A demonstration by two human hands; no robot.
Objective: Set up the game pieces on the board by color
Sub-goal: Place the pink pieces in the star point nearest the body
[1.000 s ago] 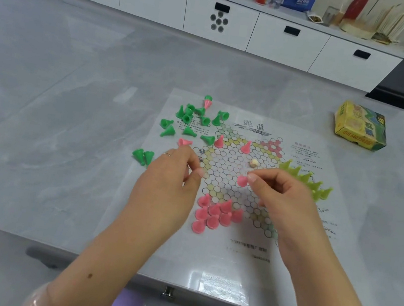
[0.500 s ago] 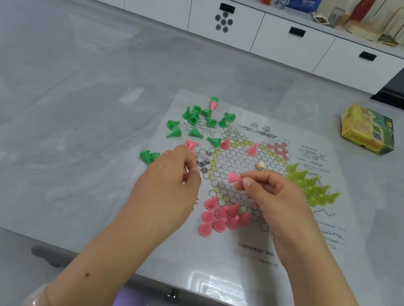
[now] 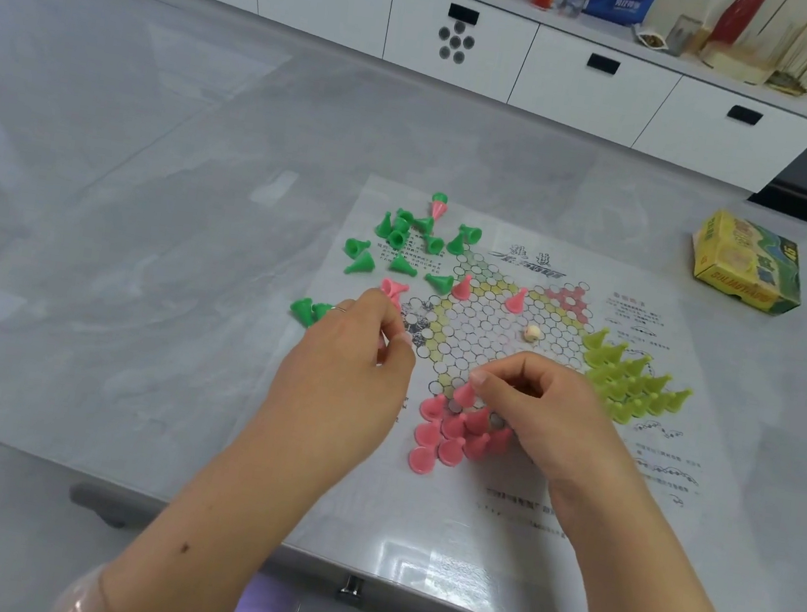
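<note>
A paper game board [image 3: 499,350] with a hexagonal grid lies on the table. My right hand [image 3: 541,418] pinches a pink cone piece [image 3: 465,393] just above the cluster of pink pieces [image 3: 451,432] at the board's near corner. My left hand [image 3: 350,376] hovers left of the grid with curled fingers; whether it holds anything I cannot tell. Loose pink cones lie at the board's far left [image 3: 393,290], [image 3: 462,288], [image 3: 516,301]. Dark green cones [image 3: 405,243] are scattered at the far left. Yellow-green cones [image 3: 632,382] stand grouped on the right.
A small white die [image 3: 532,332] sits on the grid. A yellow-green game box [image 3: 746,268] lies at the table's far right. White drawer cabinets [image 3: 454,38] line the back wall. The table's front edge [image 3: 352,579] runs below my forearms.
My right hand has carried the pink cone from the grid's middle down toward the pink cluster near me. My left hand has barely moved.
</note>
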